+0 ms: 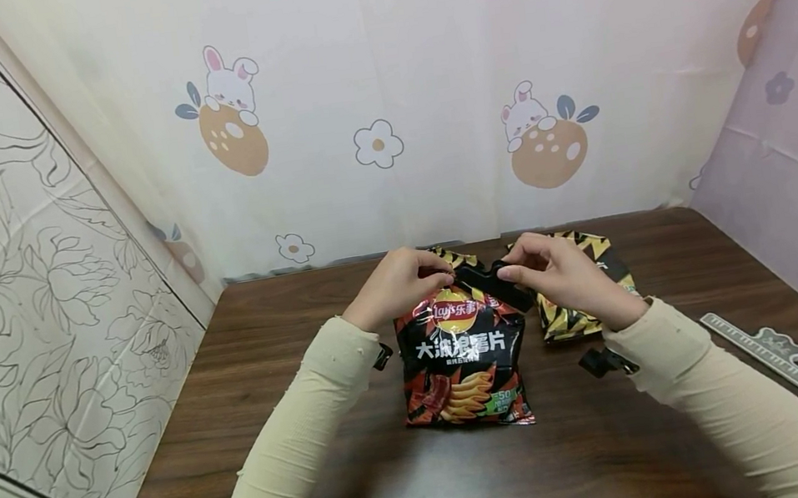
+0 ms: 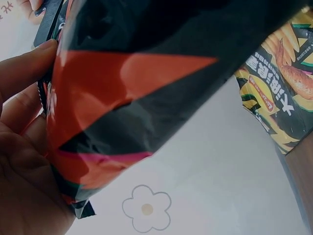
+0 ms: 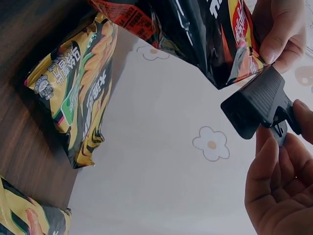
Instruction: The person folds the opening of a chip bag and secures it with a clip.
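Note:
A red-and-black potato chip bag point(image 1: 459, 359) is held upright, its front facing the head camera. At its top edge my left hand point(image 1: 404, 286) pinches the bag between thumb and fingers. My right hand point(image 1: 565, 277) pinches the handles of a black bag clip point(image 3: 252, 105), thumb on one side and fingers on the other. One end of the clip touches or nearly touches the bag's top corner by the left fingertips; whether it grips the bag I cannot tell. In the left wrist view the bag point(image 2: 122, 98) covers much of the clip.
A yellow-and-black chip bag point(image 1: 568, 323) lies behind the right hand, and another point(image 1: 459, 258) peeks out behind the held bag. To the right on the brown table point(image 1: 267, 342) lies a white ruler point(image 1: 769, 356) with a cartoon top. A patterned curtain point(image 1: 380, 49) hangs at the back.

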Demonstrator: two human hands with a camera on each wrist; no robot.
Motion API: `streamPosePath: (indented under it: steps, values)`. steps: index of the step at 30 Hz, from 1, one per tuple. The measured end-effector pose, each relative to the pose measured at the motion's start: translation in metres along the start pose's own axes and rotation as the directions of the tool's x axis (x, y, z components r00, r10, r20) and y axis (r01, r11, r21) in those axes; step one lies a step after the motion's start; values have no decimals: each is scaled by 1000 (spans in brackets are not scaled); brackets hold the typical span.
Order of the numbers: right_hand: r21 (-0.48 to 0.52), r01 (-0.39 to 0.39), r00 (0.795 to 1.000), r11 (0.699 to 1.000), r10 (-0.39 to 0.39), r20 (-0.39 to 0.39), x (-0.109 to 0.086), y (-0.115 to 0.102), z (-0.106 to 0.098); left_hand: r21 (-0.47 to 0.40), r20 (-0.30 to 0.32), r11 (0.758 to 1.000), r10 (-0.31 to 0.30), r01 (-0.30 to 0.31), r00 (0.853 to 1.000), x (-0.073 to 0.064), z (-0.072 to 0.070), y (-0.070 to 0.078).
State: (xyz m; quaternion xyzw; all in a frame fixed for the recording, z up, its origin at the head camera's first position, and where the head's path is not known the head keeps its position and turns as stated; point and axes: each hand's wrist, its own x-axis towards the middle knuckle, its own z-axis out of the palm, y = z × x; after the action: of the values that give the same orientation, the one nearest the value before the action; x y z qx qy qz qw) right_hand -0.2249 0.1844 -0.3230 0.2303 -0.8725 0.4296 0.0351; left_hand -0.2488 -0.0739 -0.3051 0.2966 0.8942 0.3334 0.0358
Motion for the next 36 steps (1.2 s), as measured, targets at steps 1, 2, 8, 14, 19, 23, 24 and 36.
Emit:
streamPosePath:
  steps: [1, 2, 8, 14, 19, 23, 24, 36]
  values:
    - [3, 1, 1000, 1000, -1, 2, 0, 0, 0, 0, 0, 1000, 2, -2, 1000, 0, 0, 0]
    - [6, -2, 1000, 1000, 2, 5, 1, 0, 0, 0, 1, 1000, 2, -2, 1000, 0, 0, 0]
    - [26, -16, 1000, 1000, 15, 27, 3, 2, 3, 0, 0, 1000, -6, 6, 1000, 0, 0, 1]
    - [45, -14, 999, 999, 12, 48, 6, 7, 6, -8, 2, 1000, -1, 1, 1000, 0, 0, 0]
    - [61, -34, 998, 998, 30, 56, 6, 9, 9, -10, -3, 1000, 2, -2, 1000, 0, 0, 0]
    - [97, -60, 996, 993, 53, 76, 6, 9, 10, 0, -9, 1000, 3, -3, 1000, 0, 0, 1]
    - [99, -67, 995, 993, 59, 82, 5, 10, 10, 1, -9, 1000, 3, -3, 1000, 0, 0, 1]
    - [73, -106, 986, 992, 95, 140, 8, 15, 5, 12, -14, 1000, -5, 5, 1000, 0, -1, 3]
